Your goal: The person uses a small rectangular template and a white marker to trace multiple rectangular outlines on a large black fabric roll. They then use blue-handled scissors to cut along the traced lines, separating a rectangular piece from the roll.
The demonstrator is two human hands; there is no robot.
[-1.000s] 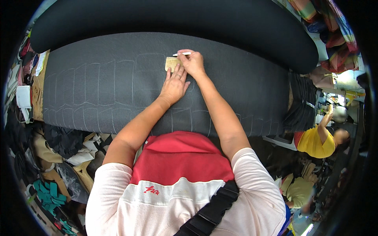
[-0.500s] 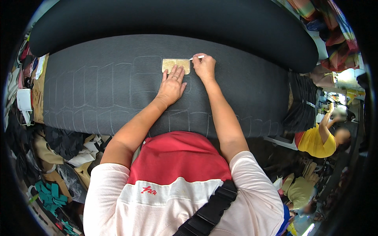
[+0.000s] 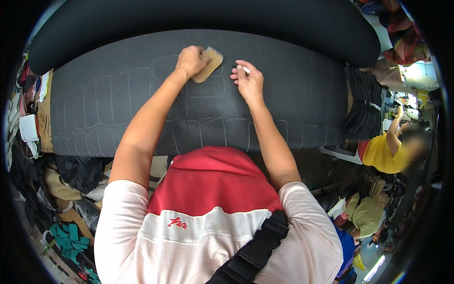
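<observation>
My left hand grips a tan pattern template, a flat piece with rounded corners, tilted up off the cloth. In my right hand a slim white marking pen rests between thumb and fingers, its tip away from the fabric. Both hands are over a long spread of dark grey fabric. Thin pale outlines of the template's shape lie between and below the hands, and rows of other drawn shapes run to the left and along the near edge.
A thick black fabric roll lies along the far side. Dark cloth strips hang at the right end. Scraps and green pieces are heaped at lower left. A person in yellow is at the right.
My left hand has lifted the template off the cloth, moving it up and slightly left and turning it. My right hand has drawn the pen away from the template's edge.
</observation>
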